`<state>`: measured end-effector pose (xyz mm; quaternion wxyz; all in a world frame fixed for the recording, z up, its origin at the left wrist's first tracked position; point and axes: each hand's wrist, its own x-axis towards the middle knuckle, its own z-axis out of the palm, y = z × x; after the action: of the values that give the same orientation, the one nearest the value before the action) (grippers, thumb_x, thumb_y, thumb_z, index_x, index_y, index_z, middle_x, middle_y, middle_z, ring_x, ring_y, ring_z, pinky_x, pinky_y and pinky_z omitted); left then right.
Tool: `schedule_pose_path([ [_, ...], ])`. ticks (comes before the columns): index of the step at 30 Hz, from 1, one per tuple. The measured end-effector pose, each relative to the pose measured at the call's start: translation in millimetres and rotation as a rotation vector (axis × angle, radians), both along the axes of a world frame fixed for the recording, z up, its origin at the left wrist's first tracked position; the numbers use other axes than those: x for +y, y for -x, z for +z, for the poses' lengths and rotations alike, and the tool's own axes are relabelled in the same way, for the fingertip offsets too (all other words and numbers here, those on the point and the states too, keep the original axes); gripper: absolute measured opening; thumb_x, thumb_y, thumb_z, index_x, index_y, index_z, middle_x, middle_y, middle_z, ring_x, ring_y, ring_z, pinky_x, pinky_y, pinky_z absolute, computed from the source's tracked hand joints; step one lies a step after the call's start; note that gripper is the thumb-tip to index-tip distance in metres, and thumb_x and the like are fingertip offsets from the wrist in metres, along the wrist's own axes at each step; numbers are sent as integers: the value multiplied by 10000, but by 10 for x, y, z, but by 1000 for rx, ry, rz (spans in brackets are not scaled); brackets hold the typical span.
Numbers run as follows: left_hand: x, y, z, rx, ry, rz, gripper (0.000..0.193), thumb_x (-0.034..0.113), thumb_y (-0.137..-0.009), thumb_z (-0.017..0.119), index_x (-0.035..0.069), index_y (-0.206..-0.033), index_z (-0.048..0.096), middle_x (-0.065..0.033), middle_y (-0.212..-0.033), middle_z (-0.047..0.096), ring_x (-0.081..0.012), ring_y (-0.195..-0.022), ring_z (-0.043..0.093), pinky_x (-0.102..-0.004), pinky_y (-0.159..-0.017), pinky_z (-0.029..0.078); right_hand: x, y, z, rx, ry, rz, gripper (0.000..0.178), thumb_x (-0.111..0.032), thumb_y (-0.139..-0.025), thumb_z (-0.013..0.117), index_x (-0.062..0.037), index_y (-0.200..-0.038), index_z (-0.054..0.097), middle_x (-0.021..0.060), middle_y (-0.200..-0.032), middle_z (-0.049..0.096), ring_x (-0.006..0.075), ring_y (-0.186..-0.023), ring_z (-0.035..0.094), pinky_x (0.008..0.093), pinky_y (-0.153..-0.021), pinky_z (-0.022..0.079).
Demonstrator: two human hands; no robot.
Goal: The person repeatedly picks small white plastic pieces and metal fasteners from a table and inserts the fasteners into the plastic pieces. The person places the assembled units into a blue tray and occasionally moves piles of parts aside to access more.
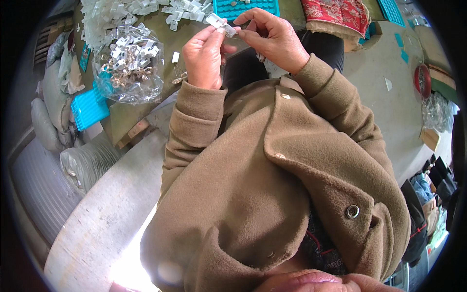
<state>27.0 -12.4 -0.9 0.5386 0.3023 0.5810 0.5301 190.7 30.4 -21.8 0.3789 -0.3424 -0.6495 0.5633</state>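
Observation:
My left hand (206,56) pinches a small white-and-clear plastic piece (215,20) between thumb and fingers, above the table's near edge. My right hand (277,39) has its thumb at the right end of the same piece, with the index finger bent just above. Whatever finer part sits between those fingertips is too small to name. Left of my left hand lies a clear plastic bag (129,65) of white-tabbed pieces with gold-coloured jewellery-like parts. One white tab (175,57) with a gold-coloured part lies between the bag and my left wrist.
A heap of clear and white plastic pieces (112,17) covers the table's far left. A turquoise tray (248,9) stands beyond my hands, and a turquoise basket (91,108) is at the left edge. Red patterned cloth (336,17) lies right; filled sacks (46,124) stand far left.

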Motion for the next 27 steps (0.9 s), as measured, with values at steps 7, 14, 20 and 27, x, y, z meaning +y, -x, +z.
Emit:
schedule_pose_path([
  [7,25,110,36,-451,87,-31,317,119,-973,564,-8,-1263,576,-171,-1168,678,18,-576,445,-125,-456,346,1,-35,97,35,197,-43,115,-86,-896,649,-42,-954,560,34,-722,579,94,-552,565,251,-488,441],
  [14,42,167,-28,-744,141,38,334,125,-1008,509,-26,-1306,497,-202,-1260,621,17,-573,520,-140,-438,404,33,20,-32,311,390,35,98,-41,-913,595,-73,-953,511,-7,-713,520,70,-510,509,229,-445,398],
  [20,77,258,-132,-1129,225,60,299,104,-1015,483,-34,-1279,501,-199,-1283,605,-32,-706,660,-156,-483,505,27,34,-138,141,112,-73,158,-106,-931,668,-56,-1060,592,-30,-723,544,21,-628,495,195,-553,429],
  [27,140,236,-192,-730,184,38,279,148,-1000,539,-17,-1222,577,-165,-1206,653,-163,-1055,674,-205,-728,595,148,-78,-93,-267,-536,-285,113,-107,-852,718,-46,-923,655,81,-849,644,209,-715,632,304,-649,517],
])
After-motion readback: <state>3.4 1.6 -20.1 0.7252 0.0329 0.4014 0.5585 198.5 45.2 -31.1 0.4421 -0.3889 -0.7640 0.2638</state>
